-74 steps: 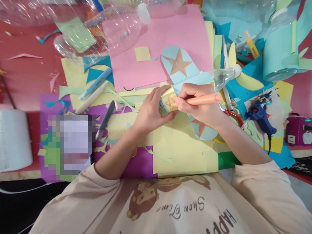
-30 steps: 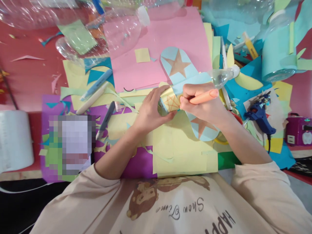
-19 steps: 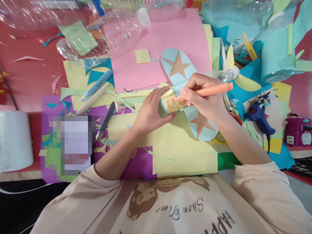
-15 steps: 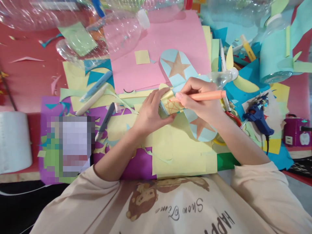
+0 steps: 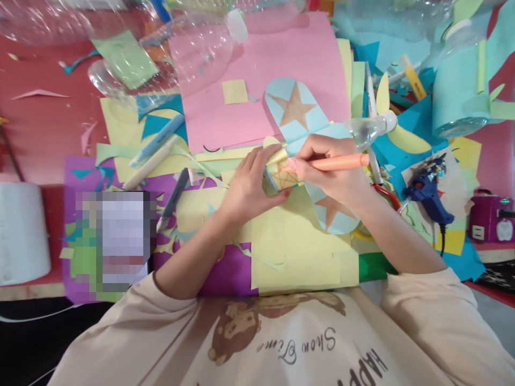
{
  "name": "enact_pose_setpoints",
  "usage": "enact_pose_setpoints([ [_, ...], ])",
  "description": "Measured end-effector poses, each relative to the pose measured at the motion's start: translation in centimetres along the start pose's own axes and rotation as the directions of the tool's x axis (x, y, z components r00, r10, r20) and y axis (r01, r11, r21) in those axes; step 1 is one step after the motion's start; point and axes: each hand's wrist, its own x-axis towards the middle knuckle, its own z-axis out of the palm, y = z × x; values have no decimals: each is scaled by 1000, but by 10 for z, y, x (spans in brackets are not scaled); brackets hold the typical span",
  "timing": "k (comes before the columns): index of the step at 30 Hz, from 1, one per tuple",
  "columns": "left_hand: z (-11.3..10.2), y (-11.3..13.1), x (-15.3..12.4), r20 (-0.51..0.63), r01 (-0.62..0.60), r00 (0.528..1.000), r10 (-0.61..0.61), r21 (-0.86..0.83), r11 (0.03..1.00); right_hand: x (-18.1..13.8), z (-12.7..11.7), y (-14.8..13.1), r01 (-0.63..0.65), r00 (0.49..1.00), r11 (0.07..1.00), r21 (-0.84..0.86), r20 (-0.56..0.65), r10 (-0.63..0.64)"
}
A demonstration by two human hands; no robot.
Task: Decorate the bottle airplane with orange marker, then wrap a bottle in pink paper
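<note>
My left hand (image 5: 249, 185) is wrapped round the yellow-papered tail (image 5: 278, 172) of a bottle plane, which bears an orange star outline. My right hand (image 5: 332, 169) grips an orange marker (image 5: 336, 162) with its tip on that star. The plane has light blue wings with tan stars (image 5: 295, 107), a clear bottle nose (image 5: 368, 128) and a pale yellow propeller (image 5: 404, 134). It lies across yellow paper sheets (image 5: 298, 252).
A pink sheet (image 5: 261, 69) and clear plastic bottles (image 5: 193, 51) lie beyond. Markers (image 5: 159, 138) rest at the left, a blue glue gun (image 5: 428, 190) and red-handled scissors (image 5: 386, 192) at the right. A paper-wrapped bottle (image 5: 458, 80) stands far right. Paper scraps cover the red table (image 5: 44, 123).
The marker tip has shifted in small strokes over the star on the yellow tail; the pen swung up and back level. My left hand keeps its hold.
</note>
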Motion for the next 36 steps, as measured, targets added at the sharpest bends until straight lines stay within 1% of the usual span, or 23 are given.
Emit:
enact_pose_setpoints([
  [3,0,0,0,2,3,1000,-3,4,1000,0,0,0,4,1000,1000,2,16,-4],
  [8,1,1,0,-8,-15,1000,15,19,1000,0,0,0,-2,999,1000,17,-37,3],
  [13,0,0,0,1,-1,1000,1,18,1000,0,-1,0,2,1000,999,39,-14,-1],
  [16,1,0,0,-4,-5,1000,5,17,1000,0,-2,-1,-4,1000,999,45,-28,6],
  [21,0,0,0,-4,-10,1000,10,13,1000,0,-2,-1,-43,998,998,48,-33,44],
  [24,-1,1,0,0,-14,1000,14,6,1000,0,-3,0,-64,996,994,87,-49,69],
  [28,-3,2,0,9,-5,1000,5,2,1000,-1,-4,-1,-105,993,989,104,-35,109],
  [36,-1,0,1,2,-14,1000,14,-11,1000,-1,-4,-4,-74,997,994,77,-31,77],
])
